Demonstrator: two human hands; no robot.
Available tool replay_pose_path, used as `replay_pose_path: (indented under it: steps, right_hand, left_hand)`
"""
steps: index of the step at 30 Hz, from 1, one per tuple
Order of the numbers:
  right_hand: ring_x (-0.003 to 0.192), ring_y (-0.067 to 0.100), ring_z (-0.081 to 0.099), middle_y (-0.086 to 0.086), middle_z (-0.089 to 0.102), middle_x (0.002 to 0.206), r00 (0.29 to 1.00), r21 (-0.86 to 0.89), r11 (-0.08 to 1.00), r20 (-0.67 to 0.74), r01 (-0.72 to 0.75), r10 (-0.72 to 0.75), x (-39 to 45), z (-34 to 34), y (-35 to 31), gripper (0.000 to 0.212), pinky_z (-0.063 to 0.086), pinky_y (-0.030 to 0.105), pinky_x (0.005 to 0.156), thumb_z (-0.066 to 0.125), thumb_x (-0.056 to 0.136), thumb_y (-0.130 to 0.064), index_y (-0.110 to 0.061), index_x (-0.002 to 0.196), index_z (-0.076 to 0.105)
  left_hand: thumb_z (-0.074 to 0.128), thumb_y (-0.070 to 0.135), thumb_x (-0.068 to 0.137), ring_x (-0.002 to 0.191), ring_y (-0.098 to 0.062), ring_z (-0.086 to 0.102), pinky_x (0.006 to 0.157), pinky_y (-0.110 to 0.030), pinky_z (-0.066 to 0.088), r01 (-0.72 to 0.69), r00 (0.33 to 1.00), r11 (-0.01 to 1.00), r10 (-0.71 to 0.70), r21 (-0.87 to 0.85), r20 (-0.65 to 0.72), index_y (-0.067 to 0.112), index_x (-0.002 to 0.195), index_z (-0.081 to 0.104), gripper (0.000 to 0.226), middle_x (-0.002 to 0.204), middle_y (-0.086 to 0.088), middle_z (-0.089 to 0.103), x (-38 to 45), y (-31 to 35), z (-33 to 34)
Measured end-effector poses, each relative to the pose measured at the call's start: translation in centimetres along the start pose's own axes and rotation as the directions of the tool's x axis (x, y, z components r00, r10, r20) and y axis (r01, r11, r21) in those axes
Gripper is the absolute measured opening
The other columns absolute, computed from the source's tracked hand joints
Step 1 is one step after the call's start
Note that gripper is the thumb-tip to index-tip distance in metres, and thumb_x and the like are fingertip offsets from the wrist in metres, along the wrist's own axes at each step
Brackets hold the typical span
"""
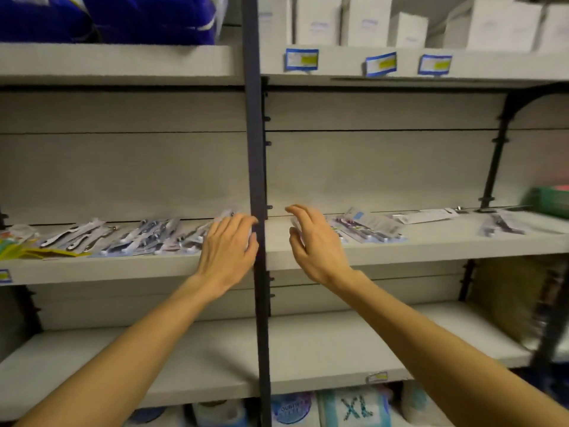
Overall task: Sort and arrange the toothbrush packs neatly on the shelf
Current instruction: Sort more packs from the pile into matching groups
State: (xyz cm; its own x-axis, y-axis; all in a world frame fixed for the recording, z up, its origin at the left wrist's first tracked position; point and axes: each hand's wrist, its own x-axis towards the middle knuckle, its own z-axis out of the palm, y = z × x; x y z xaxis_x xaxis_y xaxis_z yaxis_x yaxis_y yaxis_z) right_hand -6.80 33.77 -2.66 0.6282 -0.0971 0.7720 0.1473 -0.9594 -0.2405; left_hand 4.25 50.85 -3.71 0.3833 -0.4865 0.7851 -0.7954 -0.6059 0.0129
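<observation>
Toothbrush packs lie flat along the middle shelf. A long overlapping row fills the left bay, and a smaller pile sits in the right bay. A single pack and a pale flat pack lie further right. My left hand rests palm down on the right end of the left row, its fingers curled against the dark upright post; a pale pack edge shows under the fingertips. My right hand hovers just right of the post with fingers spread, beside the smaller pile.
Yellow and green packets lie at the shelf's far left. White boxes and blue price tags are on the shelf above. The lower shelf is bare. A green box stands at the far right.
</observation>
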Motion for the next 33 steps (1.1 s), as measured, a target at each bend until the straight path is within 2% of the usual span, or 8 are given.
replay_pose_path:
  steps: [6,11,16,21,25,29,33]
  right_hand:
    - [0.129,0.021,0.045,0.004,0.049,0.144,0.991,-0.176,0.977,0.035,-0.121,0.129,-6.0,-9.8,8.8,0.047,0.041,0.039,0.108,0.051,0.099,-0.028,-0.014,0.144,0.046]
    - [0.135,0.023,0.039,0.006,0.048,0.147,0.948,-0.275,0.911,0.004,-0.306,0.319,-9.9,-16.8,16.4,0.052,0.037,0.041,0.113,0.053,0.098,-0.029,-0.014,0.146,0.044]
    - [0.135,0.023,0.042,0.007,0.05,0.146,0.878,-0.261,0.841,-0.057,-0.473,0.476,-12.6,-20.0,23.8,0.051,0.034,0.038,0.114,0.053,0.099,-0.03,-0.013,0.146,0.044]
    - [0.135,0.023,0.043,0.008,0.051,0.145,0.854,-0.288,0.811,-0.053,-0.51,0.518,-13.3,-20.4,31.1,0.052,0.033,0.037,0.114,0.055,0.097,-0.029,-0.013,0.146,0.046]
    - [0.133,0.027,0.044,0.01,0.052,0.144,0.841,-0.334,0.786,-0.042,-0.52,0.539,-10.6,-21.8,38.1,0.053,0.037,0.04,0.111,0.054,0.096,-0.03,-0.012,0.145,0.045]
    - [0.13,0.031,0.047,0.013,0.052,0.143,0.779,-0.358,0.715,-0.065,-0.601,0.623,-7.4,-23.2,44.9,0.056,0.04,0.044,0.109,0.054,0.095,-0.031,-0.012,0.147,0.043]
    - [0.119,0.03,0.053,0.013,0.057,0.134,0.718,-0.368,0.648,-0.081,-0.666,0.692,-6.5,-24.1,50.9,0.056,0.047,0.046,0.1,0.059,0.092,-0.036,-0.012,0.141,0.045]
  left_hand:
    - [0.056,0.03,0.091,0.112,-0.024,0.057,0.094,-0.038,0.044,-0.255,0.961,0.966,0.248,0.044,0.123,0.014,0.125,0.059,0.037,0.126,-0.004,0.059,3.0,12.8,3.3]
    - [0.046,0.04,0.092,0.121,-0.029,0.053,0.101,-0.043,0.041,-0.328,0.915,0.944,0.323,-0.02,0.243,0.014,0.13,0.054,0.046,0.137,-0.007,0.053,5.6,21.6,7.3]
    - [0.05,0.041,0.094,0.116,-0.027,0.054,0.096,-0.04,0.04,-0.381,0.89,0.923,0.381,-0.053,0.251,0.015,0.131,0.054,0.045,0.132,-0.005,0.053,8.4,27.2,12.4]
    - [0.05,0.042,0.092,0.115,-0.028,0.054,0.096,-0.041,0.042,-0.372,0.879,0.921,0.388,-0.112,0.278,0.014,0.129,0.054,0.046,0.134,-0.006,0.053,12.6,32.0,18.8]
    - [0.047,0.044,0.094,0.119,-0.026,0.052,0.098,-0.04,0.041,-0.297,0.887,0.938,0.341,-0.181,0.312,0.017,0.13,0.053,0.046,0.134,-0.004,0.054,17.1,36.4,24.2]
    - [0.047,0.044,0.095,0.121,-0.026,0.052,0.094,-0.04,0.042,-0.262,0.874,0.936,0.333,-0.235,0.355,0.018,0.129,0.053,0.043,0.134,-0.003,0.055,21.2,40.4,28.5]
    - [0.047,0.047,0.096,0.127,-0.026,0.05,0.098,-0.039,0.042,-0.131,0.843,0.931,0.285,-0.341,0.456,0.02,0.137,0.05,0.05,0.141,-0.002,0.052,22.9,45.0,32.2]
